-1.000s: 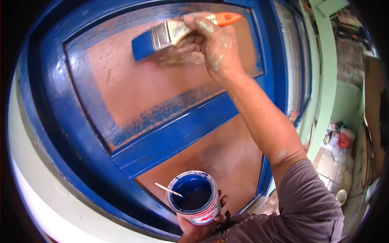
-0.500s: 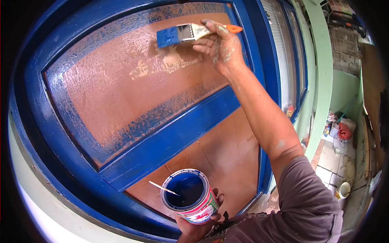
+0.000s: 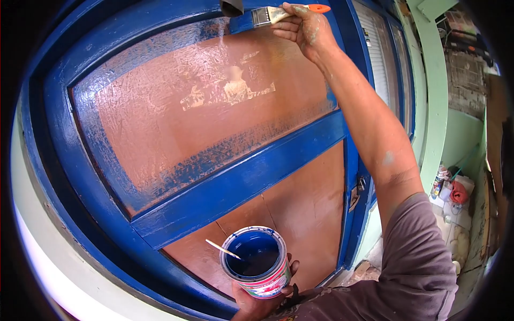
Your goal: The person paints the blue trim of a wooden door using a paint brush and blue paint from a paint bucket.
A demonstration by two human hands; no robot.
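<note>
My right hand (image 3: 310,33) is closed round the pale handle of a wide paintbrush (image 3: 262,17); the handle's end is orange. The blue bristles touch the upper border of a brown door panel (image 3: 160,117) framed in blue. Low in the view, my left hand (image 3: 257,305) holds a paint can (image 3: 267,283) from below and from its right side. Dark blue paint shows inside the can, and a thin white stick (image 3: 222,249) leans over its rim. Patchy blue paint runs along the panel's edges, with pale bare patches near its middle.
A dark rounded object (image 3: 232,6) sticks in at the top edge. A blue rail (image 3: 241,179) crosses the door below the upper panel. At the right are a latch (image 3: 355,195), a light green post (image 3: 432,107) and a red item (image 3: 459,192) among clutter on the floor.
My right hand and the brush have moved up and slightly right, and the bristles now meet the panel's upper border. The can sits slightly further right. The view has shifted a little.
</note>
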